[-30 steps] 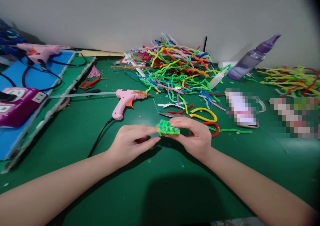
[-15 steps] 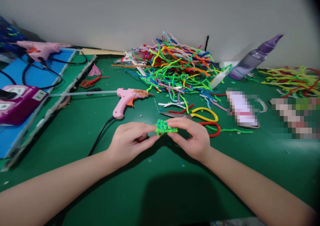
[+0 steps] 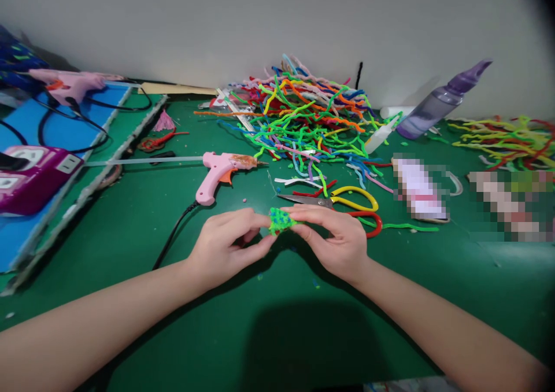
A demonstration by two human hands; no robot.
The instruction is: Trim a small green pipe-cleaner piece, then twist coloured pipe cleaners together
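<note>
Between my two hands is a small green and blue pipe-cleaner piece (image 3: 281, 221), held above the green table. My left hand (image 3: 232, 239) pinches its left side between thumb and fingers. On the right side, the thumb and fingers of my right hand (image 3: 333, 239) close on it too, covering its right end. Just behind the hands lie scissors (image 3: 355, 198) with one yellow and one red handle, partly hidden by my right hand. A pink glue gun (image 3: 217, 175) rests behind my left hand, its nozzle pointing right and a glue stick at its back.
A heap of coloured pipe cleaners (image 3: 303, 114) lies against the wall, a white glue bottle (image 3: 381, 135) beside it. A purple bottle (image 3: 442, 100) leans at the right. At the left are a purple power strip (image 3: 39, 178) and another pink glue gun (image 3: 65, 85) on a blue board (image 3: 21, 230).
The green and blue piece has turned slightly, and its right end now shows less. My right fingers have shifted a little over it. The left hand has hardly moved.
</note>
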